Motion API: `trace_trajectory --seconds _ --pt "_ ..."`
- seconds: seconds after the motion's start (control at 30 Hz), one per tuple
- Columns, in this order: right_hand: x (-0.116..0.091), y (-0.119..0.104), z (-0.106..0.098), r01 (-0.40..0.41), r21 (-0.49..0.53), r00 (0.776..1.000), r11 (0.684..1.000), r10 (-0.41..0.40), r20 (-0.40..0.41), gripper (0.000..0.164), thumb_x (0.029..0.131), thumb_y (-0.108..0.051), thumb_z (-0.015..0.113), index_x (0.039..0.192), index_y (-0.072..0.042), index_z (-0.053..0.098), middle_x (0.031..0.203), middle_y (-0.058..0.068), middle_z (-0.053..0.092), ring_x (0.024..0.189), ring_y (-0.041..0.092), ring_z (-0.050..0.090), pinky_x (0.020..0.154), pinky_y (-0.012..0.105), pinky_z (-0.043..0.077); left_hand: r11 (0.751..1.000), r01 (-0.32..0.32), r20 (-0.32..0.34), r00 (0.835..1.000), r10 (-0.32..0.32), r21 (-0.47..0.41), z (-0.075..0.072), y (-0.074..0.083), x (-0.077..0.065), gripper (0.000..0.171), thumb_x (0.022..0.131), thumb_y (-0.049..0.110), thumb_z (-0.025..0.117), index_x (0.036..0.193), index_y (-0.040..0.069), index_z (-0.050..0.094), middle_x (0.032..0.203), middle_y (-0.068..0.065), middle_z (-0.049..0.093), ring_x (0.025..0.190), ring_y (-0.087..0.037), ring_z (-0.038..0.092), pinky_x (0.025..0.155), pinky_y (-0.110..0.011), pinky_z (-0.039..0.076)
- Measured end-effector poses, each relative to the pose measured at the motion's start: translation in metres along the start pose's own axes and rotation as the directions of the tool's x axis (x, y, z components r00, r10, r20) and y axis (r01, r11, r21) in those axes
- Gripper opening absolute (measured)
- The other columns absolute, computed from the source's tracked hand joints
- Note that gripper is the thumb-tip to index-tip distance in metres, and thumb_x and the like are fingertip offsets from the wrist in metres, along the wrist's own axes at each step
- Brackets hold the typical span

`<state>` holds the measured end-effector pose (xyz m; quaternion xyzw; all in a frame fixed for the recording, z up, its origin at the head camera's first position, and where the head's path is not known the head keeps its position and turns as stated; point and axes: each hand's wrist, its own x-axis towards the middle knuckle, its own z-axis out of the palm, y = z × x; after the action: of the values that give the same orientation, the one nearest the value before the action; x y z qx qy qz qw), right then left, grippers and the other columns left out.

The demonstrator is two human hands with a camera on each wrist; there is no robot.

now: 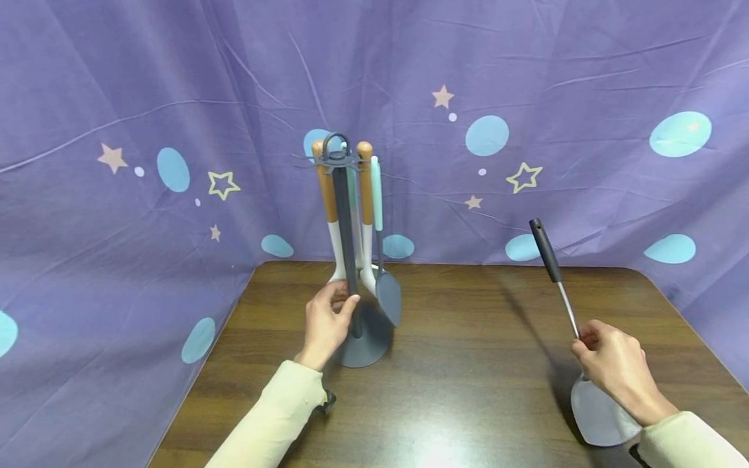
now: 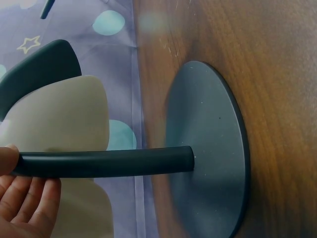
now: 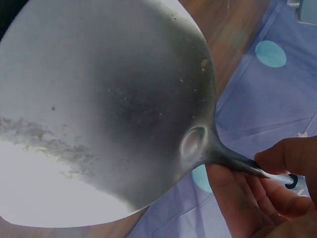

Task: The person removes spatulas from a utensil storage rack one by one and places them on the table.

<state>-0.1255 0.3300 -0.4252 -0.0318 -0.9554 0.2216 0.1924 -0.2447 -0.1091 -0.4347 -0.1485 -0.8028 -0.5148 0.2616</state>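
Observation:
My left hand grips the dark pole of a utensil stand, thumb on one side and fingers on the other. Its round grey base sits on the table, also seen in the left wrist view below the pole. Around the pole hang utensils with wooden handles and mint handles, among them a grey turner. On the right, my right hand pinches the metal shaft of a wok spatula, black handle pointing up and away. Scuffs mark its broad steel blade in the right wrist view.
The brown wooden table has rounded far corners. Behind it and along the left hangs a purple curtain with stars and blue spots. Thin hooks stick out from the stand's top, below a loop.

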Motion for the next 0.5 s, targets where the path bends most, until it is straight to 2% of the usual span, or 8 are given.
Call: trace_trajectory --seconds 0.23,0.5 --pt "0.002 0.016 -0.006 -0.033 -0.028 0.999 0.999 0.034 0.043 0.008 0.078 -0.01 0.068 0.083 -0.005 0.066 0.074 0.005 0.069 0.064 0.021 0.061 0.051 0.043 0.042 1.0 -0.009 0.007 1.0 0.009 -0.005 0.0 0.0 0.0 0.02 0.082 0.003 0.074 0.1 0.001 0.065 0.088 -0.011 0.069 0.078 -0.02 0.068 0.071 -0.03 0.059" --pt "0.01 0.033 -0.014 -0.07 -0.066 0.991 0.995 0.077 0.109 0.011 0.078 -0.013 0.07 0.082 -0.004 0.066 0.078 0.012 0.067 0.07 0.036 0.061 0.051 0.047 0.041 1.0 -0.011 0.007 1.0 0.011 -0.002 -0.001 0.0 0.0 0.02 0.082 0.003 0.074 0.099 0.001 0.065 0.089 -0.011 0.069 0.078 -0.02 0.068 0.072 -0.029 0.059"
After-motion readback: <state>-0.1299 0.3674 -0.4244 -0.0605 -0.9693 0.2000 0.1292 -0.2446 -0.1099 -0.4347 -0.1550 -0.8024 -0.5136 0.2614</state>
